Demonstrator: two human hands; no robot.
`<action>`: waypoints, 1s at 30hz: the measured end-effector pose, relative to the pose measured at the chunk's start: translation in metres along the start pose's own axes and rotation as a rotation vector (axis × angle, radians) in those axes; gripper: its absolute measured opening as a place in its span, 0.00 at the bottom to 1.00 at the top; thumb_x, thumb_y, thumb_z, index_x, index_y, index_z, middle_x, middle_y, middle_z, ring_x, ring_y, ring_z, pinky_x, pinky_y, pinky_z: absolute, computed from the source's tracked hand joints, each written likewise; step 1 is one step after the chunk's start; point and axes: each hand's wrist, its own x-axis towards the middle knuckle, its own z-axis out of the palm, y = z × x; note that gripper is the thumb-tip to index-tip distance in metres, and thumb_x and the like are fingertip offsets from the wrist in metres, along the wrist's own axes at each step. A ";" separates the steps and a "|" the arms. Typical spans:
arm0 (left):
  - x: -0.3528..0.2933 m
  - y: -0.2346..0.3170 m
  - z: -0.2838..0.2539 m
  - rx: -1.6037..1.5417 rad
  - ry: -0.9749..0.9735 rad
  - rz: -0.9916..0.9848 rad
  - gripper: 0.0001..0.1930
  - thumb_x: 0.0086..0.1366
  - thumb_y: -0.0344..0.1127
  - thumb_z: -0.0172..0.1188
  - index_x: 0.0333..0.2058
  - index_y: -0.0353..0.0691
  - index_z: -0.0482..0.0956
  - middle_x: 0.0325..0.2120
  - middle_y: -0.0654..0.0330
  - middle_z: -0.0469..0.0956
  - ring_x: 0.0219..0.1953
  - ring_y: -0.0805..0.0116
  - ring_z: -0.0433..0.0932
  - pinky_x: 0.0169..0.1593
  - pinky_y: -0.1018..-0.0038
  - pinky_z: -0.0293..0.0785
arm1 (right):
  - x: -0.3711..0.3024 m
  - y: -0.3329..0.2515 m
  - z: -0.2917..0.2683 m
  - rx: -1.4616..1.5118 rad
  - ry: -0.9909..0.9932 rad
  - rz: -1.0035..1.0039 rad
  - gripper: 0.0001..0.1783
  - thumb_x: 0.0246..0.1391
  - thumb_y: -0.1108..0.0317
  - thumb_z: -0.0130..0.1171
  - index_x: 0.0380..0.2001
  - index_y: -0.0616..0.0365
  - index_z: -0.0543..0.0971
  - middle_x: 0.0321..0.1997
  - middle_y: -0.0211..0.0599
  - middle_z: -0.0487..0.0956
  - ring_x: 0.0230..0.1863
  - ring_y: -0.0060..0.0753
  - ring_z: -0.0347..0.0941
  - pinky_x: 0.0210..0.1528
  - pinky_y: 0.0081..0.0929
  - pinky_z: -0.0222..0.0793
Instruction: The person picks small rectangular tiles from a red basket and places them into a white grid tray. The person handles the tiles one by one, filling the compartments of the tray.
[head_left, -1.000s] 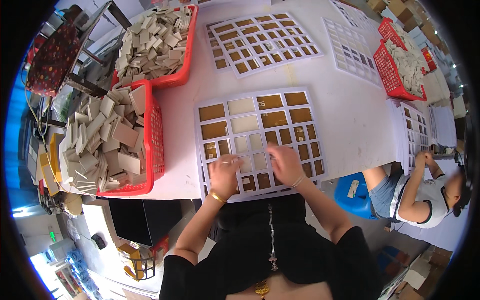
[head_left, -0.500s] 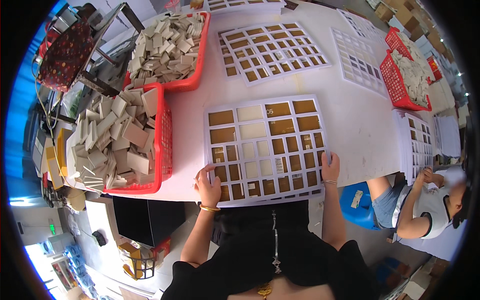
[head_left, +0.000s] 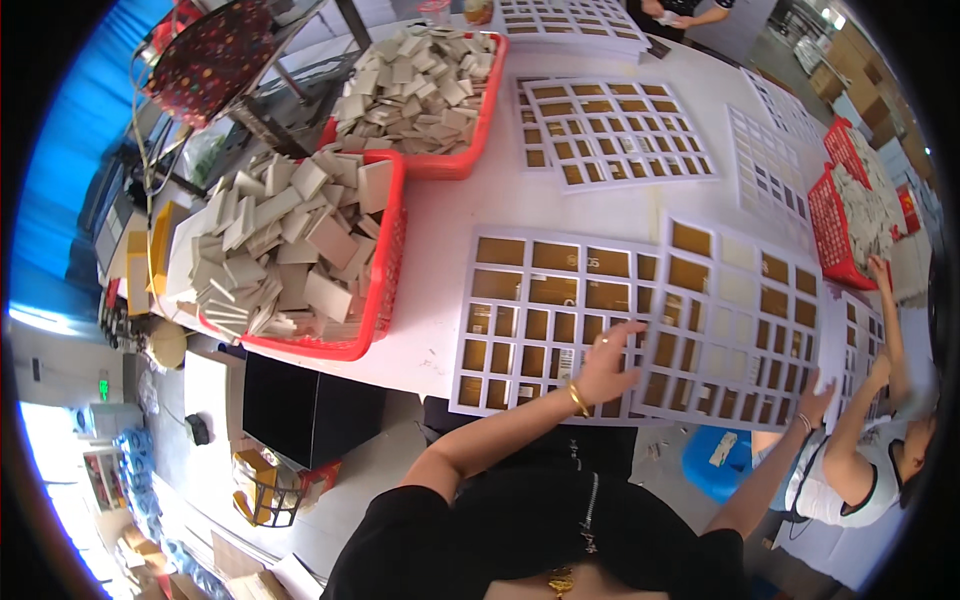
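A white grid frame (head_left: 718, 320) with brown compartments, a few filled with pale tiles, is tilted slightly over the table's right part. My left hand (head_left: 608, 368) is closed at its left edge, fingertips near its left border. My right hand (head_left: 816, 402) grips its lower right edge. Partly beneath it, a second white grid frame (head_left: 527, 317) lies flat; its visible compartments show brown with no tiles in them. The right side of that lower frame is hidden by the upper one.
Red baskets of loose pale tiles (head_left: 385, 250) (head_left: 490, 110) stand at the left. More grid frames (head_left: 620, 130) lie farther back. Another red basket (head_left: 835, 225) is at the right, near a seated person (head_left: 860, 470) reaching toward it. Someone else (head_left: 690, 15) stands at the far edge.
The tile-holding frame has moved right with both my hands, uncovering the frame below it. My view has shifted left. The neighbouring person's arm now extends toward the right basket.
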 end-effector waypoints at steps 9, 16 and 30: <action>-0.030 0.054 -0.125 0.324 0.347 0.172 0.21 0.53 0.19 0.57 0.47 0.37 0.70 0.48 0.51 0.73 0.51 0.53 0.72 0.53 0.65 0.68 | -0.092 -0.140 -0.012 0.441 -0.090 -0.142 0.34 0.54 0.54 0.61 0.60 0.58 0.65 0.59 0.47 0.67 0.53 0.41 0.70 0.55 0.38 0.66; -0.040 0.078 -0.325 1.106 0.739 0.227 0.08 0.54 0.24 0.55 0.35 0.39 0.76 0.33 0.54 0.76 0.39 0.52 0.72 0.46 0.61 0.66 | -0.116 -0.200 0.003 0.776 -0.285 -0.242 0.26 0.56 0.64 0.58 0.56 0.60 0.68 0.55 0.43 0.71 0.42 0.32 0.74 0.51 0.32 0.67; 0.057 0.000 -0.418 1.652 0.511 -0.178 0.19 0.50 0.42 0.65 0.42 0.51 0.79 0.53 0.64 0.72 0.60 0.63 0.62 0.60 0.53 0.53 | -0.187 -0.313 -0.077 0.938 -0.479 -0.479 0.16 0.49 0.76 0.57 0.44 0.60 0.75 0.44 0.39 0.76 0.35 0.28 0.74 0.48 0.30 0.68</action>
